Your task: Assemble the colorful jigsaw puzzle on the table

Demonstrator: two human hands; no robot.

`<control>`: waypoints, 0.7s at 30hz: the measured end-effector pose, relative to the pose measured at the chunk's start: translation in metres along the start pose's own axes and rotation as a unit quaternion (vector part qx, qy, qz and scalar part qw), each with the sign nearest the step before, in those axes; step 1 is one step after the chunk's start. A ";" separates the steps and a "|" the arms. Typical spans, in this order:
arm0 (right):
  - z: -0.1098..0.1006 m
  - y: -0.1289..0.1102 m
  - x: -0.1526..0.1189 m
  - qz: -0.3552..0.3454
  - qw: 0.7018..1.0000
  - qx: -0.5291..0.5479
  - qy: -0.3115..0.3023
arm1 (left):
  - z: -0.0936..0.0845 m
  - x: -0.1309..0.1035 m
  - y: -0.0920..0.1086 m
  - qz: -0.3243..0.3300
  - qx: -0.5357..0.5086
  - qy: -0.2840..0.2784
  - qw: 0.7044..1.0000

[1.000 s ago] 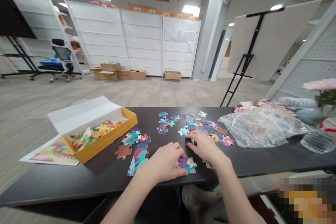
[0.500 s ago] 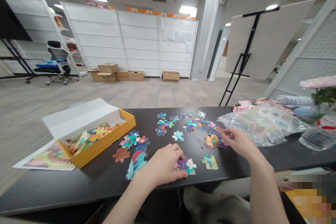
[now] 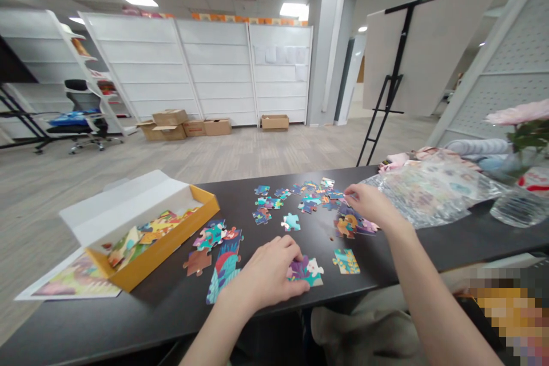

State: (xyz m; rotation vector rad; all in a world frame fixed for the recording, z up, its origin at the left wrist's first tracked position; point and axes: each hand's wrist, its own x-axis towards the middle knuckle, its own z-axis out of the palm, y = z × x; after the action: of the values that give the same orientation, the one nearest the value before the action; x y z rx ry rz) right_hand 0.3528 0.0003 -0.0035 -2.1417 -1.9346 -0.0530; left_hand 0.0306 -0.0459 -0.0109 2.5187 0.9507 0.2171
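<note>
My left hand (image 3: 271, 272) rests low over the black table, its thumb and fingers bent round joined purple and teal puzzle pieces (image 3: 312, 272) that show a white animal. Over the back right of the loose pieces, my right hand (image 3: 372, 203) points down with its fingers close together, pinching at a puzzle piece mostly hidden by the fingertips. Just below it lie orange and purple pieces (image 3: 346, 225). A teal and yellow piece (image 3: 346, 262) sits alone between the hands. Left of my left hand is a joined strip with a red and blue pattern (image 3: 225, 263).
A yellow box (image 3: 165, 251) with its white lid raised holds more pieces, beside a printed picture sheet (image 3: 72, 279). Loose blue pieces (image 3: 270, 203) are scattered at the table's middle back. Clear plastic bags (image 3: 433, 191) and a pink flower (image 3: 517, 113) are at the right.
My right hand has moved left and away from me, from the purple pieces to the back of the pile. My left hand stays on its pieces. The view has shifted slightly.
</note>
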 end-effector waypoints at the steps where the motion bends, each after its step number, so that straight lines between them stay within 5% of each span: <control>1: 0.001 -0.003 0.014 0.004 1.000 -0.013 -0.008 | 0.000 0.000 0.000 0.002 -0.002 0.001 1.000; 9: 0.038 -0.007 0.107 0.053 0.995 -0.039 -0.078 | 0.002 -0.001 -0.002 0.006 -0.003 0.005 1.000; 14: 0.050 0.002 0.126 0.044 0.993 -0.046 -0.097 | 0.001 -0.001 -0.001 -0.002 0.000 -0.004 1.000; 21: 0.035 -0.002 0.131 0.019 0.995 -0.058 -0.073 | -0.001 0.002 -0.001 -0.001 0.003 -0.011 1.000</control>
State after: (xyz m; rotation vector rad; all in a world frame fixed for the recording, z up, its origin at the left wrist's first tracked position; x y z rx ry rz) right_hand 0.3607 0.1354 -0.0109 -2.3156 -2.0150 -0.0021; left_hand 0.0313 -0.0433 -0.0108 2.5202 0.9454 0.1856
